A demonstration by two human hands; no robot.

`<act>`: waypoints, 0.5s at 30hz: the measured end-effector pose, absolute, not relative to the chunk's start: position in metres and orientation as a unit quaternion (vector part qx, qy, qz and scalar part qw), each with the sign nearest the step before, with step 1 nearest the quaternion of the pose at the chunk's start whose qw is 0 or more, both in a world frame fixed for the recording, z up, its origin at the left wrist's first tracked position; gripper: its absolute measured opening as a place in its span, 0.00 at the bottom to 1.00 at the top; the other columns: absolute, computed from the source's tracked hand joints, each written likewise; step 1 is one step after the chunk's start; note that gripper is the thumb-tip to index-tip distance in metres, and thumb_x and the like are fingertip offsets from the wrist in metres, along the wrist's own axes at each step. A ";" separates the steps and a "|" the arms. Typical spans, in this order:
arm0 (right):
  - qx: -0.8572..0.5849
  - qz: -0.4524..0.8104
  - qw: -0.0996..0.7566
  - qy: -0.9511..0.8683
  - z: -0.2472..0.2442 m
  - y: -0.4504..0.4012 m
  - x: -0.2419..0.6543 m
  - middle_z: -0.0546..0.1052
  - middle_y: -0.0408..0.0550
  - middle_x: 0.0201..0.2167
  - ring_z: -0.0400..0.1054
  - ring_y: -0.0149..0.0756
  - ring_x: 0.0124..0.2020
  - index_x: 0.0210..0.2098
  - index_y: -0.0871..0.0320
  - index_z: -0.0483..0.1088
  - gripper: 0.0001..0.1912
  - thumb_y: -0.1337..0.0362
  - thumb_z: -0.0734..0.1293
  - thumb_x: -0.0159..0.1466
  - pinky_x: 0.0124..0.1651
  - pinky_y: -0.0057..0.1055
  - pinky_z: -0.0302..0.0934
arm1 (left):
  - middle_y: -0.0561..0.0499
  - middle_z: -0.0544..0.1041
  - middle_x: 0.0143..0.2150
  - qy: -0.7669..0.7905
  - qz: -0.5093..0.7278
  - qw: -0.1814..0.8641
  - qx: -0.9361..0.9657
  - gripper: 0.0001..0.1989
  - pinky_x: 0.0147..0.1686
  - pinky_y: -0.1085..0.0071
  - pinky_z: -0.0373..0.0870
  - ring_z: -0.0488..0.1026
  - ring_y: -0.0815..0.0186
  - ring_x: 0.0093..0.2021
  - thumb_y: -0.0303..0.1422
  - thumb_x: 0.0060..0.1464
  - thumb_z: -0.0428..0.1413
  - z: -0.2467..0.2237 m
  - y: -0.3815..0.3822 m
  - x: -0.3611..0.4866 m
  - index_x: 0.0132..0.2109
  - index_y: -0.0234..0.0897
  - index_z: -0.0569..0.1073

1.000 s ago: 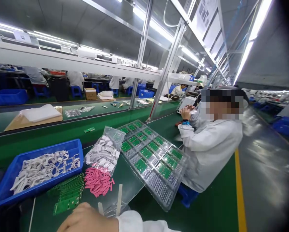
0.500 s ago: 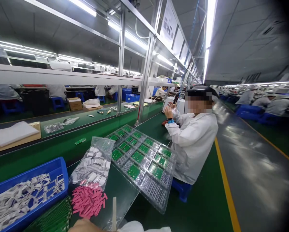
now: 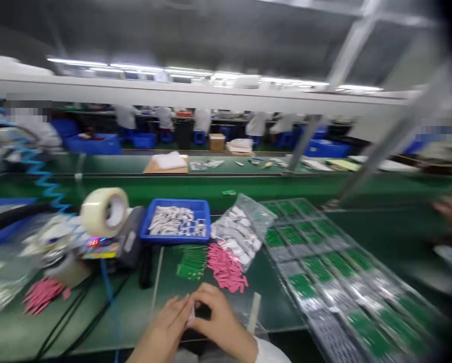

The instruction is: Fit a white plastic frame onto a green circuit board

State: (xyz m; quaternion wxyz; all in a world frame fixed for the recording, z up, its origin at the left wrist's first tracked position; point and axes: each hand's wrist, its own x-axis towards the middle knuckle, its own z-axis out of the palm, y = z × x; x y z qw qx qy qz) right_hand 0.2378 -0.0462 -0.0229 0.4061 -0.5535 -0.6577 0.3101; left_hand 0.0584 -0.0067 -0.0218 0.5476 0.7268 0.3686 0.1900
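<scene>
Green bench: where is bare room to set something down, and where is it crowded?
Free: the green mat between the blue cable and the hands. Crowded: further back, around the tape roll, blue tray and pink pieces.

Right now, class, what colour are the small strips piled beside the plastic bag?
The strips are pink, clearest in the head view.

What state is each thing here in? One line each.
Left hand, pinching white strip
Right hand, pinching same strip
Clear tape roll, on its edge
Blue tray, full of white pieces
Plastic bag, holding white pieces
Pink pieces, loose heap
Clear blister tray, holding green circuit boards
</scene>
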 end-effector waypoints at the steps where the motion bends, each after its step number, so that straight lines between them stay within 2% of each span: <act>1: -0.549 0.322 0.401 -0.660 -0.021 -0.044 0.236 0.66 0.42 0.29 0.63 0.32 0.34 0.31 0.60 0.71 0.09 0.68 0.73 0.51 0.37 0.26 0.56 | 0.46 0.65 0.59 0.369 0.189 0.534 0.737 0.19 0.63 0.53 0.43 0.58 0.50 0.62 0.34 0.56 0.51 -0.021 -0.008 0.057 0.55 0.42 0.70; 4: -0.533 0.341 0.384 -0.672 -0.020 -0.036 0.229 0.65 0.42 0.28 0.62 0.31 0.33 0.30 0.60 0.70 0.06 0.72 0.69 0.52 0.36 0.26 0.56 | 0.43 0.63 0.61 0.374 0.170 0.487 0.771 0.20 0.62 0.54 0.46 0.59 0.51 0.61 0.33 0.60 0.46 -0.015 -0.012 0.053 0.59 0.40 0.65; 7: -0.513 0.350 0.374 -0.689 -0.025 -0.030 0.221 0.65 0.43 0.28 0.63 0.32 0.32 0.30 0.61 0.70 0.06 0.74 0.67 0.51 0.35 0.26 0.57 | 0.38 0.67 0.58 0.376 0.172 0.450 0.792 0.21 0.59 0.57 0.54 0.63 0.51 0.58 0.34 0.61 0.43 -0.007 -0.013 0.048 0.59 0.37 0.64; 10: -0.467 0.338 0.374 -0.726 -0.033 -0.023 0.214 0.67 0.46 0.30 0.65 0.34 0.34 0.37 0.60 0.71 0.08 0.69 0.67 0.56 0.36 0.27 0.60 | 0.38 0.72 0.53 0.373 0.214 0.477 0.767 0.21 0.53 0.63 0.62 0.69 0.54 0.52 0.37 0.61 0.44 -0.006 -0.013 0.035 0.59 0.39 0.67; 13: -0.408 0.272 0.424 -0.762 -0.041 -0.020 0.203 0.69 0.47 0.36 0.66 0.33 0.36 0.50 0.54 0.66 0.16 0.65 0.63 0.62 0.39 0.27 0.62 | 0.41 0.77 0.42 0.405 0.290 0.561 0.661 0.18 0.47 0.64 0.66 0.73 0.55 0.44 0.40 0.58 0.50 -0.017 -0.012 0.006 0.48 0.37 0.76; 15: -0.401 0.235 0.471 -0.750 -0.046 -0.021 0.195 0.69 0.47 0.36 0.66 0.33 0.35 0.50 0.51 0.64 0.15 0.66 0.60 0.64 0.39 0.27 0.62 | 0.42 0.78 0.37 0.431 0.384 0.642 0.504 0.15 0.46 0.64 0.67 0.74 0.55 0.41 0.39 0.55 0.55 -0.030 -0.016 -0.024 0.39 0.31 0.79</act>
